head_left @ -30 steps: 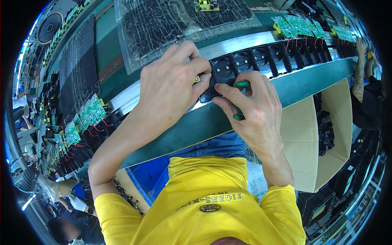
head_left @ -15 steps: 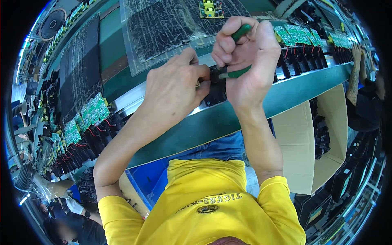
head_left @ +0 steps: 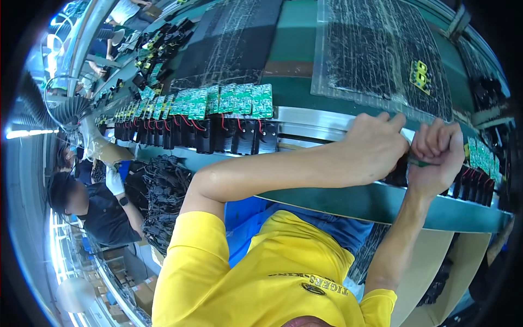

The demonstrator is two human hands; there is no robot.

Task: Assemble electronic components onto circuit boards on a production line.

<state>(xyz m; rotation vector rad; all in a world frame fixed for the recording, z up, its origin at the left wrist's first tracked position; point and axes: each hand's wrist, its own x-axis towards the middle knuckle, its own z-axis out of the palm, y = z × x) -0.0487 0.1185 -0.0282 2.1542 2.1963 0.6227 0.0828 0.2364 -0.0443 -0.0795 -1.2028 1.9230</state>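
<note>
My right hand (head_left: 436, 158) is closed around green-handled pliers (head_left: 417, 163), of which only a bit of handle shows. Close against it, my left hand (head_left: 376, 148) is bent over a black plastic housing (head_left: 399, 173) at the metal rail along the bench edge. The left fingers are curled together there, and their tips are hidden behind the hand. The jaws of the pliers cannot be seen. Beyond my hands, a small yellow-and-green circuit board (head_left: 420, 78) lies on a scuffed dark mat (head_left: 376, 52).
Left of my arm, a row of green circuit boards (head_left: 190, 102) with red wires stands on black housings (head_left: 204, 136). More boards (head_left: 482, 155) line the rail at right. Below are a cardboard box (head_left: 425, 267) and a blue bin (head_left: 239, 223). A co-worker (head_left: 103, 207) is at left.
The view has swung to the left, so my hands now appear farther right. My right hand has closed its fingers, with the previously spread plier handles now mostly hidden.
</note>
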